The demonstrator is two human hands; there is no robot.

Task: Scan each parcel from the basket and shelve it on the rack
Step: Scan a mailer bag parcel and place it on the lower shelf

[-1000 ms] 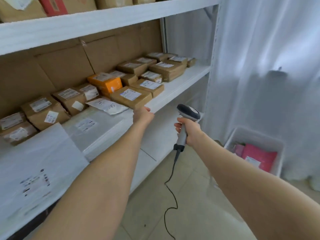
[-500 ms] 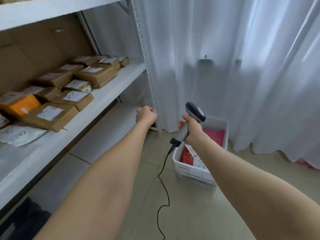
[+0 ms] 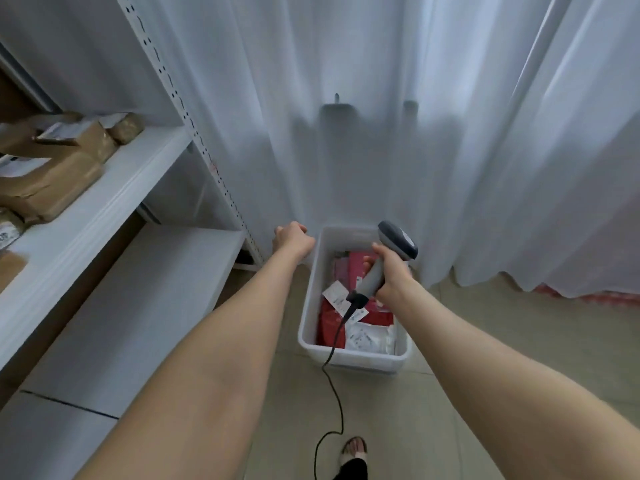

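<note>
Now, looking down at the floor by the end of the rack. The white basket stands on the tiled floor, at the foot of a white curtain and just right of the rack's perforated upright.

In the basket are red parcels with white labels, a pink parcel toward the far end and a white poly bag at the near right corner. They overlap, so I cannot count them.

The right hand is above the basket, fingers wrapped firmly round the handle of a grey scanner. The scanner's head is tilted up and away, toward the curtain. A black cable leaves the butt of the handle, crosses the basket's near rim and loops on the floor beside a sandalled foot.

The left hand is stretched forward, just beside the basket's far left corner. Its fingers are curled under into a fist and it grips nothing. The hands are apart, with the basket's left wall between them.

Brown parcels lie on the rack's upper visible shelf at the left edge of view, blurred.
</note>
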